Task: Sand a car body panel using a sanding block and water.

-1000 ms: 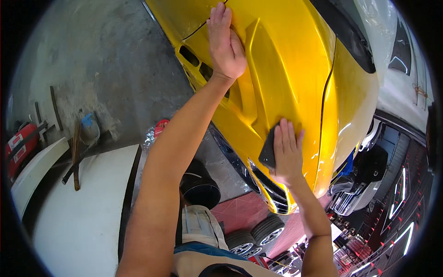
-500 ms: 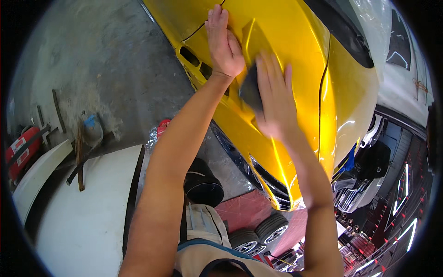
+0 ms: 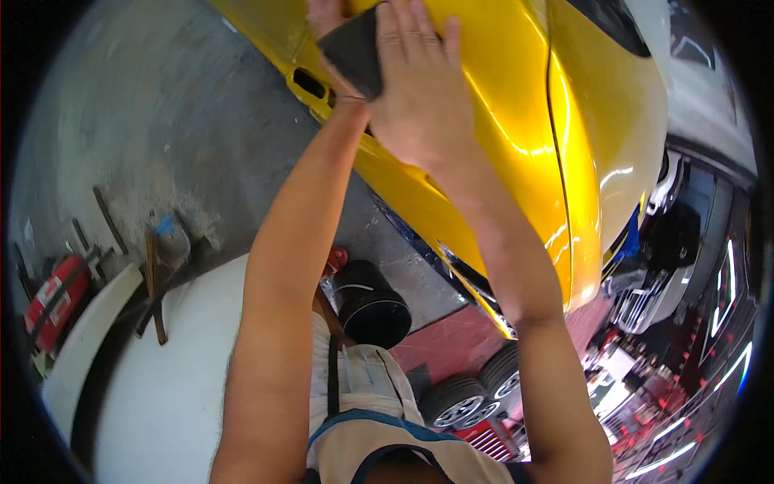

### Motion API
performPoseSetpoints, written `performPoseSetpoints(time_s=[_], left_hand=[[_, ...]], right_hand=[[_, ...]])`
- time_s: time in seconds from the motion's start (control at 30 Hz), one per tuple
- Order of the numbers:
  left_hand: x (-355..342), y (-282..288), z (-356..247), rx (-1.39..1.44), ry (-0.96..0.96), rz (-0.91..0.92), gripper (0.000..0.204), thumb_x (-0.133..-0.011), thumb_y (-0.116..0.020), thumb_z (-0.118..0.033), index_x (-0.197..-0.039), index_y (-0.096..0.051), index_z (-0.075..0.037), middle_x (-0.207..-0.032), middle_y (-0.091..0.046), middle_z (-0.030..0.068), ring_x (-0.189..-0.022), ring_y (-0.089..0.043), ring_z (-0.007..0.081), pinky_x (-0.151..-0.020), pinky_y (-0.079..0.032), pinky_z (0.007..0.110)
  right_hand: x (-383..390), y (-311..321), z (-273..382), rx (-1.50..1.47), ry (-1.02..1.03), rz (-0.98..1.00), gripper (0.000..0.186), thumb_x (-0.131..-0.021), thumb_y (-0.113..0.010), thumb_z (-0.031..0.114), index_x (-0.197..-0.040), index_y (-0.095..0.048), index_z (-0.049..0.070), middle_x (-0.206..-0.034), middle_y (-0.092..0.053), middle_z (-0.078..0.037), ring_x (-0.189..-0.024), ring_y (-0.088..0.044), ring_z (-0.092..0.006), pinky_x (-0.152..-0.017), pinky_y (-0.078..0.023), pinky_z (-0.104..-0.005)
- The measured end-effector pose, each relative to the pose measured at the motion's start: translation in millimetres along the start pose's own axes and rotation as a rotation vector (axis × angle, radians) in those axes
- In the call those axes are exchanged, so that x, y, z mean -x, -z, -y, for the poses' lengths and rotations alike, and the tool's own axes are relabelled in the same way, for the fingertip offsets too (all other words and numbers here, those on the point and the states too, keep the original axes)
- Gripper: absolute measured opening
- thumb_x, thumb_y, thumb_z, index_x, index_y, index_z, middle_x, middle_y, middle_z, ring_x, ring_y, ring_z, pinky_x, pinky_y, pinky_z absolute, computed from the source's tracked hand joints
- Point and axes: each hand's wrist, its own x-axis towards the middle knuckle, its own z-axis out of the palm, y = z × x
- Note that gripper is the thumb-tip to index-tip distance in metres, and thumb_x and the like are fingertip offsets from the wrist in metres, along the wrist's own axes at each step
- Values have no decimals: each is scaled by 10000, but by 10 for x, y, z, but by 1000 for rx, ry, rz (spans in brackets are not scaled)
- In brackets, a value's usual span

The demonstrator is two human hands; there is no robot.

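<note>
Two hands crowding: right hand (image 3: pixel 423 101) holding dark pad (image 3: pixel 355 52); left hand (image 3: pixel 326 13) lying just left, pad hiding its grip, untellable; closeness possibly risking scraped knuckles.

Both arms stretched way out, bare. Left arm (image 3: pixel 278 266) only bends a little, and the left hand (image 3: pixel 324 11) is mostly blocked, so can't read its fingers. Right arm (image 3: pixel 508 242) bends at the elbow and angles inward, right hand (image 3: pixel 421 101) back-up beside the left wrist (image 3: pixel 352 106), fingers (image 3: pixel 409 36) pretty straight.
</note>
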Motion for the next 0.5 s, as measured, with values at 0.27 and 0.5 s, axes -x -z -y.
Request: performPoseSetpoints(time_s=[0.27,0.5], left_hand=[[-160,309,53,-1084,-1172,164,417,-1089,-407,-108,-1469,-483,46,-1510,-496,257,-1395,-481,406,-1184,-356,470],[-270,628,113,-1016,-1049,311,522,-1051,-479,-248,-1464,-455,71,-1462,-491,258,-1398,-438,412,-1217,-286,499]], right_hand=[[2348,556,89,210,-402,324,955,-706,-769,163,-1528,-330,-48,-1614,-317,-268,-1530,-258,-427,-1235,-109,-612],[353,-318,509,-47,-345,-210,852,-779,-677,81,-1541,-324,-63,-1578,-348,-303,-1454,-373,-420,-1231,-233,-550]])
